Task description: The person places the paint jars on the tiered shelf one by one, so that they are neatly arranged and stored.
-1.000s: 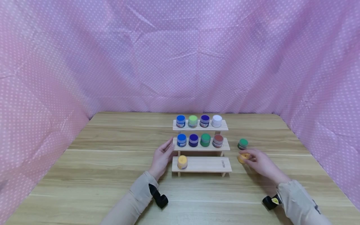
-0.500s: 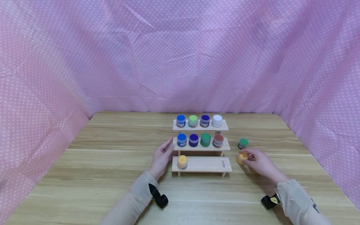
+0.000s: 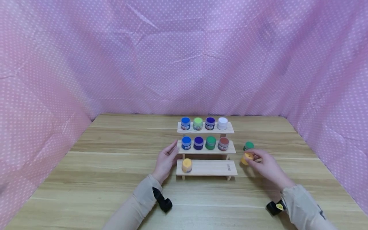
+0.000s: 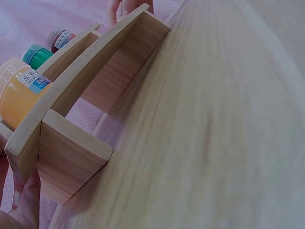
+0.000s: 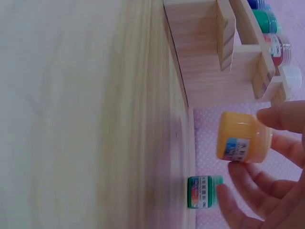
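My right hand (image 3: 267,166) holds a yellow-orange paint jar (image 5: 238,137) by its lid, between thumb and fingers. In the right wrist view the jar is off the tabletop. Just behind that hand a green-lidded jar (image 3: 248,146) stands on the table. My left hand (image 3: 165,161) rests against the left end of a three-tier wooden rack (image 3: 212,167), fingers fairly straight; part of this hand is hidden behind the shelf in the left wrist view. On the lowest shelf a yellow jar (image 3: 187,165) stands at the left end.
The middle shelf bears blue, purple, green and red-brown jars (image 3: 223,143). Blue, light green, purple and white jars (image 3: 222,123) line the top shelf. A wood-grain table (image 3: 115,159) lies under everything, with a pink dotted cloth (image 3: 184,64) behind and at the sides.
The yellow jar in my right hand has shifted slightly left and up in the head view and now looks tilted. My left hand stays at the rack.
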Demonstrator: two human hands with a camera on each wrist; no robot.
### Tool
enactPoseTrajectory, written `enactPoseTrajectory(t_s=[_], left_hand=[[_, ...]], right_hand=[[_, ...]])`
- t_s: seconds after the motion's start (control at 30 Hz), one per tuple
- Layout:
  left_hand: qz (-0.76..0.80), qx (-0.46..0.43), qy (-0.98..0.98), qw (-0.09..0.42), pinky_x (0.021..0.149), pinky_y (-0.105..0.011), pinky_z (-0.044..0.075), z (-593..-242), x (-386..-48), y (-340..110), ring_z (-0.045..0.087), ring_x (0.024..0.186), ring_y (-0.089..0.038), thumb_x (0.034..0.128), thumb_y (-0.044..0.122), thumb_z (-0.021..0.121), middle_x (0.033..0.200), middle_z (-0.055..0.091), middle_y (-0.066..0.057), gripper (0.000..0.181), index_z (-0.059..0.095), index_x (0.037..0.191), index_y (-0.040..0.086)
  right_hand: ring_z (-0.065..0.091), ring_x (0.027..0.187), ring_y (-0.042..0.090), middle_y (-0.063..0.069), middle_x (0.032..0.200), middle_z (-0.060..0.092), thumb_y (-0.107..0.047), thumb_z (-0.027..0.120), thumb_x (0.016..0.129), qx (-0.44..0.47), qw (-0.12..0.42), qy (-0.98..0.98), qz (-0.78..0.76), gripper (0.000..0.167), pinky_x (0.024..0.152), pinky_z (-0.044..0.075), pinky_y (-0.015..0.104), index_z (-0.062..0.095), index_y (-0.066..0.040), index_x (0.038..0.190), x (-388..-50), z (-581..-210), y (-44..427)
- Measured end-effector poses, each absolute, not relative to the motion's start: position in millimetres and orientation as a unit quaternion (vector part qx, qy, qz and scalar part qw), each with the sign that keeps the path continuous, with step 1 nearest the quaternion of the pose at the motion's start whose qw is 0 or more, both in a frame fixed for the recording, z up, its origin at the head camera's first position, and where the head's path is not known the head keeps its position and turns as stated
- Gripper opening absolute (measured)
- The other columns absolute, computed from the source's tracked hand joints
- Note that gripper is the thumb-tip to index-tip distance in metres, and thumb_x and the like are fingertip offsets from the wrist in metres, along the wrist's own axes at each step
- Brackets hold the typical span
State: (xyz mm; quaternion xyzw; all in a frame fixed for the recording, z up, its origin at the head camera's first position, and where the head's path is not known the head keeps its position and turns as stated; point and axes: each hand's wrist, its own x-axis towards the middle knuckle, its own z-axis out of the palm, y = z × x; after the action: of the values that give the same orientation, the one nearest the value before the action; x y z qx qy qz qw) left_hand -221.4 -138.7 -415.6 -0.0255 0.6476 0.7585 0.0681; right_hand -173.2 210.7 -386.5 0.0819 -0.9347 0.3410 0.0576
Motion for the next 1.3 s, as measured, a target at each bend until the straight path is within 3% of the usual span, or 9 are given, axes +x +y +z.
enactPoseTrajectory(t_s=[0.27,0.4,0.6,0.87,1.13,1.3], left_hand=[[0.768,-0.015,0.637,0.066,0.102,-0.04,0.045,-420.0,-217.9,-135.6,0.046,0.13,-0.027,0.099,0.014,0.049,0.144,0.045,-0.013,0.044,0.042,0.142,0.011],[0.766,-0.016,0.639,0.066,0.102,-0.041,0.044,-421.2,-217.9,-135.0,0.046,0.13,-0.027,0.0987,0.015,0.05,0.145,0.044,-0.013,0.044,0.043,0.142,0.012],[0.763,-0.023,0.643,0.065,0.103,-0.041,0.044,-421.3,-217.6,-134.8,0.046,0.131,-0.028,0.0983,0.016,0.051,0.145,0.044,-0.013,0.044,0.044,0.141,0.013],[0.772,-0.015,0.632,0.058,0.103,-0.039,0.044,-422.1,-217.1,-134.4,0.046,0.13,-0.028,0.0988,0.011,0.049,0.143,0.045,-0.015,0.043,0.043,0.141,0.01],[0.774,-0.013,0.63,0.057,0.104,-0.038,0.043,-424.4,-212.5,-131.7,0.045,0.131,-0.027,0.0988,0.011,0.048,0.144,0.045,-0.015,0.043,0.042,0.142,0.01],[0.775,-0.011,0.629,0.054,0.104,-0.037,0.042,-425.6,-209.5,-130.3,0.044,0.132,-0.026,0.0989,0.01,0.048,0.144,0.045,-0.013,0.044,0.042,0.142,0.011]], right_hand=[[0.053,0.085,-0.001,0.01,0.1,0.064,-0.011,0.069,0.086,0.113,0.141,-0.918,0.352,0.029,0.07,0.055,0.02,0.065,-0.001,0.113,-165.6,-389.8,203.8],[0.051,0.086,-0.006,0.008,0.1,0.064,-0.011,0.068,0.086,0.118,0.157,-0.912,0.36,0.028,0.073,0.056,0.023,0.065,-0.001,0.113,-163.1,-389.0,199.7],[0.05,0.086,-0.008,0.006,0.1,0.064,-0.005,0.07,0.083,0.128,0.187,-0.904,0.362,0.026,0.072,0.056,0.021,0.067,-0.003,0.11,-161.3,-390.0,196.7],[0.052,0.086,-0.008,0.008,0.1,0.065,-0.003,0.071,0.083,0.14,0.21,-0.893,0.372,0.026,0.075,0.05,0.008,0.068,-0.001,0.109,-158.8,-388.3,193.3],[0.053,0.088,-0.005,0.003,0.103,0.065,-0.01,0.07,0.085,0.144,0.197,-0.901,0.359,0.026,0.076,0.054,0.019,0.068,-0.006,0.11,-151.8,-389.1,187.8],[0.053,0.087,-0.004,0.001,0.1,0.066,-0.008,0.07,0.084,0.166,0.21,-0.895,0.356,0.026,0.076,0.051,0.013,0.068,-0.007,0.109,-149.8,-391.1,184.9]])
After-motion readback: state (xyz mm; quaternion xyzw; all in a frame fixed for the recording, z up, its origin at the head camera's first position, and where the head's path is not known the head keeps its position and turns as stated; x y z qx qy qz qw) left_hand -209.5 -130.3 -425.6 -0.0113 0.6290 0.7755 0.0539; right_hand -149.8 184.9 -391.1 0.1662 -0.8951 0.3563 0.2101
